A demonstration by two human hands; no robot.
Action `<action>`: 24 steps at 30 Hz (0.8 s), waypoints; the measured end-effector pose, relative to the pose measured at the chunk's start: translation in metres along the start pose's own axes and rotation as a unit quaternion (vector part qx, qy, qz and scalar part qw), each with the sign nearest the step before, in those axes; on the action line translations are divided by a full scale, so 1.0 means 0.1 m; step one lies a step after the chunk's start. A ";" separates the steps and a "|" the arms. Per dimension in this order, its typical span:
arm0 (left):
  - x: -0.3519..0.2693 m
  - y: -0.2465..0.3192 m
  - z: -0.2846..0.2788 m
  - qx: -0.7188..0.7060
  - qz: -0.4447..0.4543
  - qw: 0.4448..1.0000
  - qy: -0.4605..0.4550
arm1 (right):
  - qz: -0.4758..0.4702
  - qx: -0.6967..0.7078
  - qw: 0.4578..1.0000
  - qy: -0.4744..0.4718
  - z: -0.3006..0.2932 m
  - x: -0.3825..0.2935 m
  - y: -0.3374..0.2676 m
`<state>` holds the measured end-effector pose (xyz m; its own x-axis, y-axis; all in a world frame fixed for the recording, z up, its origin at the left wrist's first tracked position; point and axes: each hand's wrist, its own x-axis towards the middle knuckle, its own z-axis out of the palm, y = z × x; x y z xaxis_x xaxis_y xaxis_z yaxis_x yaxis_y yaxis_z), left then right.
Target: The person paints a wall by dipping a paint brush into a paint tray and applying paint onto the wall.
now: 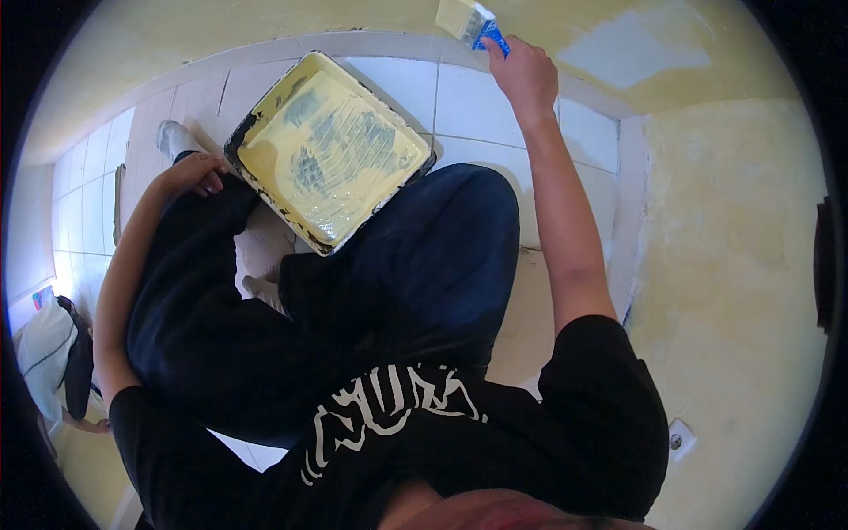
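Note:
My right hand (528,76) grips the blue handle of a flat paintbrush (472,23) at the top. Pale yellow paint covers its bristles, which lie against or close to the yellow wall (371,16); contact cannot be told. My left hand (192,173) rests on my left knee with loosely bent fingers and holds nothing. Between the hands, a black paint tray (334,152) sits tilted beside my right knee, coated with wet yellow paint over its ribbed slope. Paler patches show on the wall right of the brush.
White tiles (480,103) and a pinkish covering (248,86) lie on the floor along the skirting. A second yellow wall (722,278) stands at the right, with a white socket (681,438) low on it. At the far left another person (50,351) in a light top is bent over.

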<state>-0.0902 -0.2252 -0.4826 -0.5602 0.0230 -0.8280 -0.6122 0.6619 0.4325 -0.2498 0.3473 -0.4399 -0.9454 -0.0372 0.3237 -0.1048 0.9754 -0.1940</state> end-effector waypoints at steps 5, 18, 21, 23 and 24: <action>-0.06 0.01 -0.06 -0.032 -0.008 0.999 0.017 | 0.028 -0.030 0.999 -0.008 0.01 0.08 0.22; 0.00 0.04 0.02 0.013 -0.008 1.000 0.010 | 0.172 -0.081 0.981 0.034 -0.44 -0.29 1.43; 0.07 -0.18 -0.03 0.031 0.027 0.999 -0.025 | 0.134 0.016 0.988 0.072 -0.50 -0.52 1.36; 0.16 -0.25 -0.04 0.067 0.033 0.997 -0.035 | 0.127 0.119 0.984 -0.026 -0.60 -0.71 1.13; 0.18 -0.22 -0.06 0.094 0.027 0.994 -0.045 | 0.120 0.219 0.966 -0.070 -0.56 -0.82 0.99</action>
<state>-0.0897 -0.2435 -0.5047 -0.5316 0.1237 -0.8379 -0.4634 0.7856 0.4100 -0.1650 0.4588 -0.4342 -0.9879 0.1198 0.0982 0.0313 0.7752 -0.6310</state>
